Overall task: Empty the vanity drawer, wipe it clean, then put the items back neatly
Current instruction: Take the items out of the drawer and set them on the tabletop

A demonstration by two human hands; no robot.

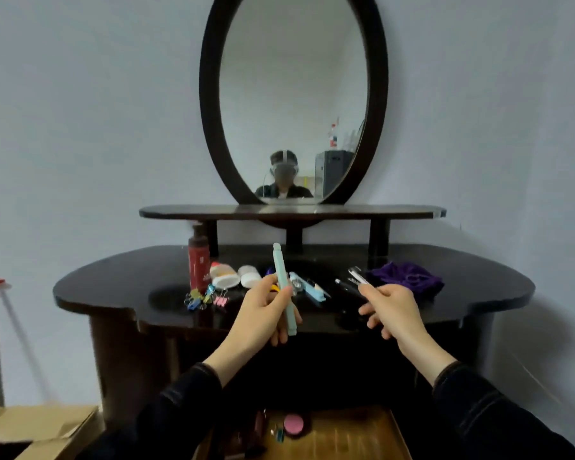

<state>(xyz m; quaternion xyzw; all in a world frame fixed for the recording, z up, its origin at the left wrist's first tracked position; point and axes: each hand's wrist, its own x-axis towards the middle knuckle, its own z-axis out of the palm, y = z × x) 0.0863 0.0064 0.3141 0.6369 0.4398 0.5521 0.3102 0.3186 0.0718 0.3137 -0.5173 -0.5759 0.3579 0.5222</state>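
Left hand (266, 313) grips teal stick (283, 290) (near upright); right hand (390, 308) pinches tweezers (357, 277); tabletop (113, 287) pile lies at twelve o'clock.

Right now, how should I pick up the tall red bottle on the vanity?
Grip the red bottle round its middle, coming from the front left. It stands upright, so your fingers can wrap the straight sides. The shelf hangs just over its dark cap, so don't reach from above, and white jars crowd its right.
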